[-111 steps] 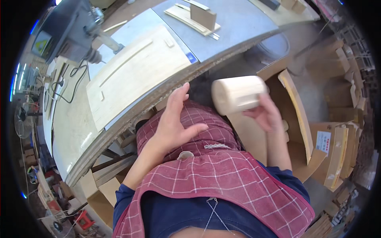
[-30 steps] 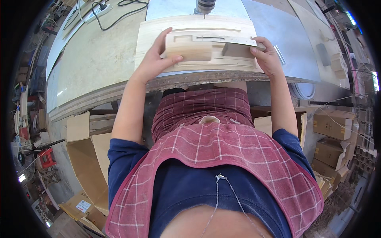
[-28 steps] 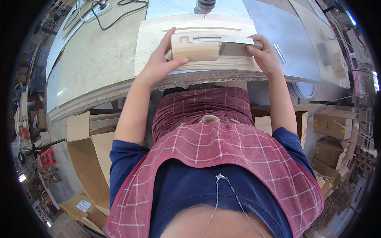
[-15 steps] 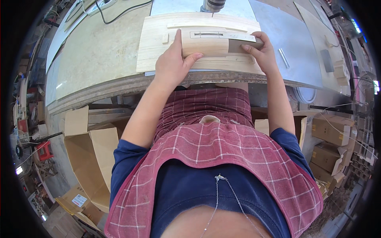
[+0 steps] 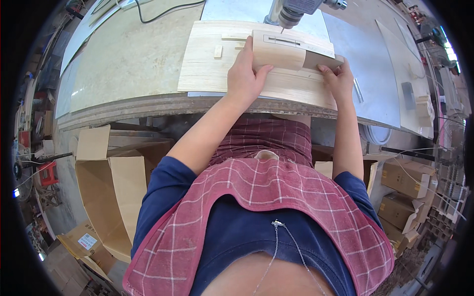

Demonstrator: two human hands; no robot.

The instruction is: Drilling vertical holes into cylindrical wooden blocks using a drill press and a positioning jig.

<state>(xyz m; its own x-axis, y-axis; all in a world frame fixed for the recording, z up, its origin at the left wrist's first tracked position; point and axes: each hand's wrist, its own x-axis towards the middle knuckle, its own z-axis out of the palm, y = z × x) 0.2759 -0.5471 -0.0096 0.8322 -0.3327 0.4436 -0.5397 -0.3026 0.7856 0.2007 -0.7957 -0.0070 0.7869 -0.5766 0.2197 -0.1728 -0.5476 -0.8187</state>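
A pale wooden block with a rounded front lies across a light wooden board. Its upper face carries a pencilled rectangle around a narrow slot. Gripping the left end is my left hand, fingers up the side and thumb on the front. My right hand pinches the right end, where a grey-brown section shows. Above the block's far edge hangs a drill chuck with a thin bit pointing down near the slot. Whether the bit touches the wood I cannot tell.
Left of the block, a small wood piece and a thin strip lie on the board. A short metal bar is right of my right hand. A black cable crosses the bench at the back. Open cardboard boxes stand below.
Both hands have shifted the wooden block rightward over the board and turned it, its right end now nearer me. The view has moved too, showing more of the drill.
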